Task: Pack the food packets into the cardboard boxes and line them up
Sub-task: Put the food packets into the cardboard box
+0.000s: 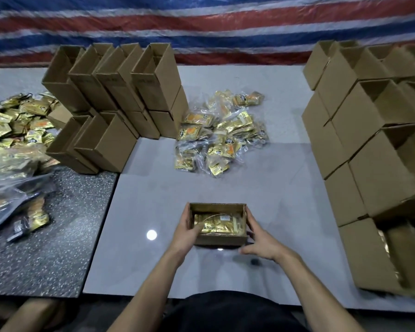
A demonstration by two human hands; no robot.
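Observation:
A small open cardboard box [219,241] stands on the grey table right in front of me, with gold food packets [217,225] lying inside. My left hand [186,232] grips the box's left wall, fingers curled over the rim onto the packets. My right hand [261,238] holds the right wall, thumb stretched under the near corner. A loose heap of gold and orange food packets [222,133] lies farther back in the middle.
Open cardboard boxes [115,104] are stacked at the back left, and a taller stack of boxes [374,149] lines the right edge. More packets in clear bags [15,140] cover a dark speckled table [58,236] on the left. A striped tarpaulin hangs behind.

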